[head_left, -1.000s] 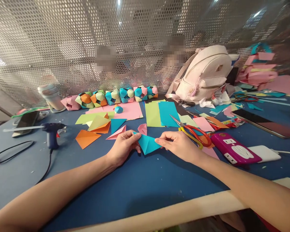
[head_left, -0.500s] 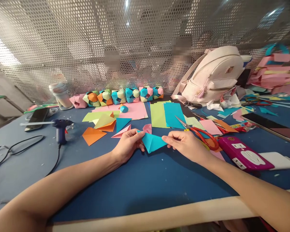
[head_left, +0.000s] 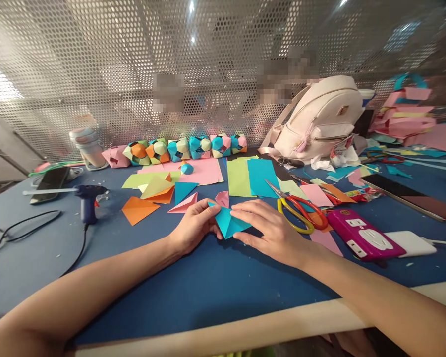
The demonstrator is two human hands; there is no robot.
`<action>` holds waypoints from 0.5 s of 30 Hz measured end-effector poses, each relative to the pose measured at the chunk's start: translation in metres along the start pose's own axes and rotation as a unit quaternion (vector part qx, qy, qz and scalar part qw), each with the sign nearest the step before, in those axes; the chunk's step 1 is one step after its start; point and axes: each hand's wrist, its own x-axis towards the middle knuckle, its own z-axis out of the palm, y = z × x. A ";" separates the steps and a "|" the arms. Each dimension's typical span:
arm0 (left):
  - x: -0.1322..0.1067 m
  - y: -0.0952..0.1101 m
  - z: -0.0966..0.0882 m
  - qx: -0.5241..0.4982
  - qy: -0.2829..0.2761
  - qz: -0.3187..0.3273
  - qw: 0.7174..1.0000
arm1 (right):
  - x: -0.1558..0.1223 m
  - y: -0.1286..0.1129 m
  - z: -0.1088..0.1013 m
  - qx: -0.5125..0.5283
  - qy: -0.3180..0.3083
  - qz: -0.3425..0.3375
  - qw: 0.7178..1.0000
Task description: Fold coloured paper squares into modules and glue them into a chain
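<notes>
A piece of folded blue paper (head_left: 226,222), triangular with a crease down its middle, is between my hands above the near middle of the table. My left hand (head_left: 196,223) pinches its left corner, thumb on top. Over its right side lie the fingers of my right hand (head_left: 269,230), with the thumb at the near edge; that corner is hidden. Just beyond the blue paper sits a small folded pink piece (head_left: 222,199). A larger folded pink paper (head_left: 184,204) lies beyond my left hand. To the right of my right hand are scissors with red handles (head_left: 312,210) and yellow handles (head_left: 297,218).
A glue gun (head_left: 88,203) stands at left, its cord trailing forward. Several paper balls (head_left: 178,149) line the back beside a pale backpack (head_left: 319,121). Orange paper (head_left: 138,210), blue sheets (head_left: 263,177), a purple power bank (head_left: 362,235) and a phone (head_left: 412,197) surround the work area.
My right hand has shifted from pinching the blue paper's right corner to laying its fingers across it, thumb lower down. My left hand keeps its pinch. The view has shifted slightly.
</notes>
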 end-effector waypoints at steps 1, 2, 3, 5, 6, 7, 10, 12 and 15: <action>0.000 0.000 0.000 0.002 -0.002 -0.002 1.000 | 0.000 0.000 0.001 0.004 0.005 0.005 1.000; 0.000 0.001 0.001 0.003 -0.004 -0.003 1.000 | 0.000 0.001 0.001 0.008 0.009 0.010 1.000; 0.000 0.001 0.001 0.004 -0.006 -0.003 1.000 | 0.000 0.001 0.002 0.012 0.013 0.017 1.000; -0.002 0.002 0.003 0.006 -0.012 0.000 1.000 | -0.001 0.001 0.002 0.021 0.019 0.033 0.999; -0.002 0.003 0.003 0.009 -0.014 0.001 1.000 | -0.001 0.001 0.003 0.027 0.024 0.039 0.999; -0.003 0.004 0.004 0.015 -0.016 0.003 1.000 | -0.001 0.001 0.003 0.031 0.030 0.045 0.998; -0.004 0.004 0.005 0.048 -0.015 0.006 0.999 | -0.001 0.001 0.003 0.039 0.049 0.069 0.996; -0.004 0.003 0.004 0.081 -0.017 0.011 0.997 | -0.001 0.002 0.004 0.043 0.058 0.092 0.993; -0.003 0.000 0.001 0.118 -0.018 0.025 0.993 | -0.002 0.003 0.004 0.045 0.061 0.134 0.988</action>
